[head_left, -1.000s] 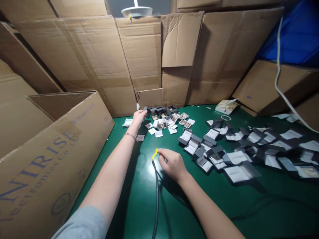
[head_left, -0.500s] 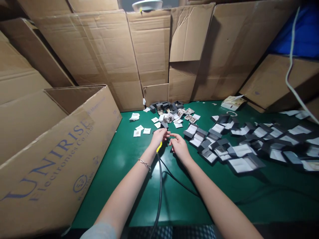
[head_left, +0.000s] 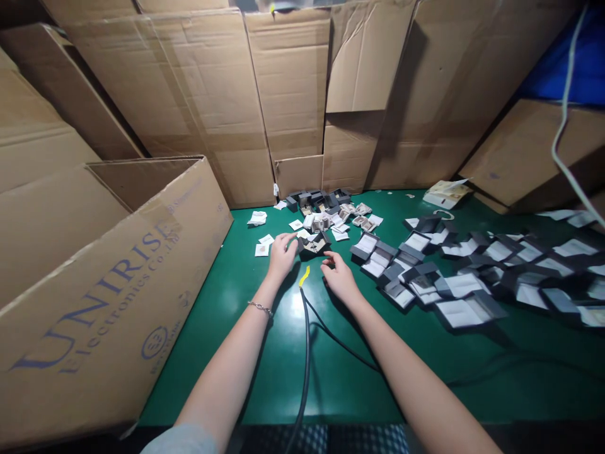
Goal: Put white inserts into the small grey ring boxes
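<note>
The box [head_left: 312, 246] lies just beyond the yellow strip [head_left: 305, 276], my left hand [head_left: 282, 257] loosely spread to the strip's left, my right hand [head_left: 338, 276], half-curled and empty, to its right; light, two-sided support seems wisest.

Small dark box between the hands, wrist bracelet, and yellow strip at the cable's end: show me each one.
Small dark box [head_left: 314, 246], head view: its open interior.
Bracelet [head_left: 260, 308], head view: the middle of its chain.
Yellow strip [head_left: 304, 277], head view: midway along it.

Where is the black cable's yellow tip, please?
In the head view, near centre, the yellow tip is between left hand and right hand, in front of an open black box.
</note>
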Motion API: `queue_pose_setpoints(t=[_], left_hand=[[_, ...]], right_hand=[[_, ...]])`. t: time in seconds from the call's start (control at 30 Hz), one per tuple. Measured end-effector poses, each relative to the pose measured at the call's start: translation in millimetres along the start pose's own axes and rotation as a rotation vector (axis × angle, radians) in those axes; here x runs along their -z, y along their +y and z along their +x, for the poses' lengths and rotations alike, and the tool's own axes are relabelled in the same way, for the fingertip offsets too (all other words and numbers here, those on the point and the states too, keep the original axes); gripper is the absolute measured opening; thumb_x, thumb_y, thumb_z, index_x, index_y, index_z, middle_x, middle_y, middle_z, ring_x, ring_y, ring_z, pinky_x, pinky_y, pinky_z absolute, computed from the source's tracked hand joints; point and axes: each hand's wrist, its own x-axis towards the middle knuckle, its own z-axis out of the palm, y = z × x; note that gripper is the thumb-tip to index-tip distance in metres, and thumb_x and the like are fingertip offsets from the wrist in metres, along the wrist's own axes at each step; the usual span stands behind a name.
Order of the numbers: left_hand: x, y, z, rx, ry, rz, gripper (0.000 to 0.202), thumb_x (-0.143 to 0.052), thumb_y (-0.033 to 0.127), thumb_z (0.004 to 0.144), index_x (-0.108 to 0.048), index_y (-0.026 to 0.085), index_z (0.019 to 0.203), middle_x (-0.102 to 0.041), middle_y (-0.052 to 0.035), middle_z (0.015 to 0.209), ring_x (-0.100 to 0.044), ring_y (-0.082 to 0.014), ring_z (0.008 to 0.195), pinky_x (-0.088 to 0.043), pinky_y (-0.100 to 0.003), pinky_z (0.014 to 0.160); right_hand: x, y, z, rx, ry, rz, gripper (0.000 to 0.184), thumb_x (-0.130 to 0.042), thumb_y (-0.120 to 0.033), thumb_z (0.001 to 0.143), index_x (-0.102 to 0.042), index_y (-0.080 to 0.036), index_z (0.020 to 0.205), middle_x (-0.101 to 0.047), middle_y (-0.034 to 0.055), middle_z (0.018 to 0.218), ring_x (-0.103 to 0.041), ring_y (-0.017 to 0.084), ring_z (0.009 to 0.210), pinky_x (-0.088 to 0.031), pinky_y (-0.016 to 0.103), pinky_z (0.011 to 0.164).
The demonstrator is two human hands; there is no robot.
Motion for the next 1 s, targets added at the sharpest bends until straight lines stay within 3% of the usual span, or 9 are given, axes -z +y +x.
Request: queue_pose_setpoints(t=[0.07, 0.17, 0.33, 0.4, 0.47, 0.53, 0.63, 0.73, 1.0], left_hand=[[-5.5, -2.2, -2.9, -0.085, -0.086, 0.061, 0.024, -0.048, 0.027, 0.081, -0.065, 0.018, 0.095, -0.058, -0.0079, 0.113, -0.049, -0.0197, 0.111, -0.035, -0.033, 0.1], [-11.7, -2.7, -6.8, -0.103, -0.18, 0.004, 0.023, -0.046, 0.03, 0.083, -0.065, 0.018, 0.089, -0.062, -0.0074, 0.104, -0.053, -0.0201, 0.104, -0.038, -0.034, 0.096], [-15.2, -3.1, -5.6, 0.208, -0.266, -0.353, 0.034, -0.041, 0.041, 0.084, -0.06, 0.015, 0.096, -0.063, -0.0051, 0.072, -0.06, -0.0152, 0.066, -0.048, -0.028, 0.069], [-17.1, -4.9, -4.0, 0.275, -0.227, -0.335, 0.034, -0.04, 0.038, 0.085, -0.056, 0.014, 0.105, -0.059, -0.0021, 0.065, -0.056, -0.0126, 0.055, -0.048, -0.027, 0.063], [-20.3, -7.4, -3.0, 0.181, -0.171, -0.15, 0.029, -0.043, 0.028, 0.083, -0.058, 0.016, 0.104, -0.06, -0.0029, 0.071, -0.057, -0.0136, 0.063, -0.048, -0.029, 0.07], [-24.6, -9.9, -2.2, 0.032, -0.136, 0.043, 0.026, -0.045, 0.019, 0.081, -0.062, 0.016, 0.1, -0.06, -0.0069, 0.089, -0.058, -0.0172, 0.086, -0.045, -0.032, 0.085], [-31.1, -11.6, -0.1, -0.074, -0.181, 0.19, 0.031, -0.042, 0.011, 0.08, -0.065, 0.018, 0.1, -0.055, -0.0099, 0.113, -0.051, -0.0199, 0.109, -0.037, -0.032, 0.097], [-35.4, -9.2, 4.1, -0.033, -0.268, 0.27, 0.038, -0.039, 0.008, 0.079, -0.063, 0.019, 0.106, -0.056, -0.0095, 0.118, -0.051, -0.0212, 0.11, -0.038, -0.034, 0.097], [-34.5, -3.6, 14.1, 0.055, -0.308, 0.426, 0.051, -0.035, 0.003, 0.076, -0.056, 0.023, 0.118, -0.055, -0.0015, 0.127, -0.05, -0.0163, 0.115, -0.038, -0.029, 0.098]], right_hand=[[-0.6, 3.6, 1.2, 0.021, 0.012, 0.001, 0.034, -0.05, -0.026, 0.068, -0.055, -0.019, 0.102, -0.06, 0.0008, 0.081, -0.051, 0.01, 0.054, -0.048, 0.028, 0.056], [-1.9, 7.4, 2.1, 0.06, 0.053, -0.007, 0.036, -0.051, -0.025, 0.068, -0.054, -0.019, 0.104, -0.059, 0.0041, 0.089, -0.053, 0.012, 0.059, -0.049, 0.029, 0.056], [-4.2, 5.7, -1.1, 0.079, 0.15, 0.015, 0.046, -0.05, -0.018, 0.067, -0.051, -0.018, 0.113, -0.049, 0.0139, 0.114, -0.058, 0.016, 0.075, -0.052, 0.03, 0.059], [-4.1, 2.4, -4.1, 0.069, 0.164, 0.014, 0.05, -0.049, -0.016, 0.066, -0.049, -0.018, 0.116, -0.042, 0.0166, 0.123, -0.058, 0.02, 0.088, -0.052, 0.032, 0.063], [-3.4, -1.7, -7.6, 0.063, 0.162, -0.012, 0.052, -0.048, -0.014, 0.066, -0.047, -0.018, 0.118, -0.035, 0.0181, 0.131, -0.055, 0.022, 0.098, -0.052, 0.034, 0.069], [-2.4, -6.0, -11.1, 0.068, 0.139, -0.05, 0.055, -0.045, -0.009, 0.064, -0.047, -0.018, 0.118, -0.029, 0.0182, 0.136, -0.055, 0.022, 0.101, -0.051, 0.035, 0.074], [-1.5, -10.7, -14.7, 0.067, 0.079, -0.113, 0.058, -0.042, -0.005, 0.062, -0.046, -0.019, 0.118, -0.025, 0.0182, 0.139, -0.057, 0.021, 0.098, -0.05, 0.035, 0.075], [-2.0, -10.9, -15.2, 0.067, 0.067, -0.147, 0.06, -0.042, -0.005, 0.061, -0.045, -0.021, 0.119, -0.023, 0.0166, 0.14, -0.055, 0.024, 0.103, -0.05, 0.036, 0.076], [-3.3, -3.1, -8.7, 0.026, 0.062, -0.083, 0.062, -0.04, -0.005, 0.06, -0.044, -0.021, 0.12, -0.023, 0.0123, 0.14, -0.034, 0.025, 0.128, -0.043, 0.039, 0.093]])
